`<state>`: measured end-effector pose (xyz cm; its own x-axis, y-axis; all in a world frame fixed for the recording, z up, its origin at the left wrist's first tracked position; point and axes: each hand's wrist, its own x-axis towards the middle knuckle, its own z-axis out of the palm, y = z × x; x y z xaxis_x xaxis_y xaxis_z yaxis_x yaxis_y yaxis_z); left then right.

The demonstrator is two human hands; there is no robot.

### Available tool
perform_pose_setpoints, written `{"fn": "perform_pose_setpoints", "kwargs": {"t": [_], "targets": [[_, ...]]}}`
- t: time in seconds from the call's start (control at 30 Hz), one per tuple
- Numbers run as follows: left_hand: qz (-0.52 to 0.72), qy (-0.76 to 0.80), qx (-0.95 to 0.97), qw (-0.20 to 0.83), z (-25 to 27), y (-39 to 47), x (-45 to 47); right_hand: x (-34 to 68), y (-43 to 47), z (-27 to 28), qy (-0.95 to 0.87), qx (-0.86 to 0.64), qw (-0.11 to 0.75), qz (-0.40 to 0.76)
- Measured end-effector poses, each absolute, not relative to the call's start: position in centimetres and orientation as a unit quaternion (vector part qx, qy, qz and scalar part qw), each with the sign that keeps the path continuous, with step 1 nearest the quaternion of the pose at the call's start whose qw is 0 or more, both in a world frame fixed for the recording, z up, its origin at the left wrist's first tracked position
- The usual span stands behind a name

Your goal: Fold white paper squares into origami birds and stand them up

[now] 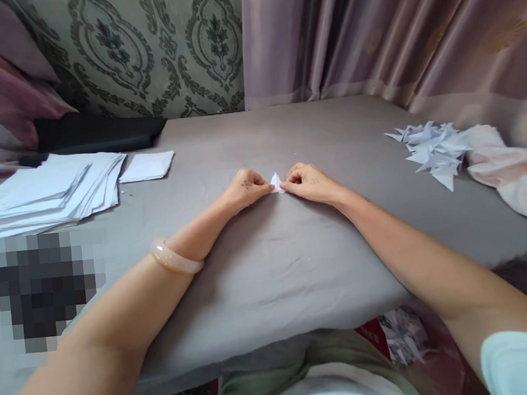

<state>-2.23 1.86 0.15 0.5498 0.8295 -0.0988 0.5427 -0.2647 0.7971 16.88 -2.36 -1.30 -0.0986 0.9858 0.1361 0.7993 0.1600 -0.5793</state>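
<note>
- Over there, white sheets [46, 192] lie loosely stacked on grey cloth [270, 277].
- The left hand [244, 188] pinches the folded paper [277, 182] by its left side.
- That small white peak sits between both hands.
- The right hand [309, 182] pinches its right.
- Spiky paper pieces [438, 145] heap beside soft pink fabric [513, 172].

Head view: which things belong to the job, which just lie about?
Likely job:
small folded white paper, between left hand and right hand
stacked white paper sheets
piled spiky white paper shapes

Just lying about, seemingly:
crumpled pale-pink cloth
flat black item
</note>
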Motion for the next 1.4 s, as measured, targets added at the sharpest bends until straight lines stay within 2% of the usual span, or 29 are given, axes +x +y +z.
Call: {"fn": "perform_pose_setpoints", "kwargs": {"t": [0.67,1.03,1.27,1.4], "targets": [[0.150,0.412,0.806,0.397,-0.1,2.6,-2.1,16.9,-2.5,-1.8,-0.715,-0.607,0.286,0.199],[0.150,0.398,0.832,0.357,-0.8,3.0,-2.0,16.5,-3.0,-1.3,-0.713,-0.624,0.258,0.191],[0.236,0.351,0.872,0.245,-1.9,3.2,-1.9,16.0,-3.6,-1.6,-0.711,-0.624,0.285,0.155],[0.219,0.280,0.919,0.170,-2.2,2.8,-1.8,15.5,-4.1,-1.6,-0.757,-0.575,0.279,0.134]]}}
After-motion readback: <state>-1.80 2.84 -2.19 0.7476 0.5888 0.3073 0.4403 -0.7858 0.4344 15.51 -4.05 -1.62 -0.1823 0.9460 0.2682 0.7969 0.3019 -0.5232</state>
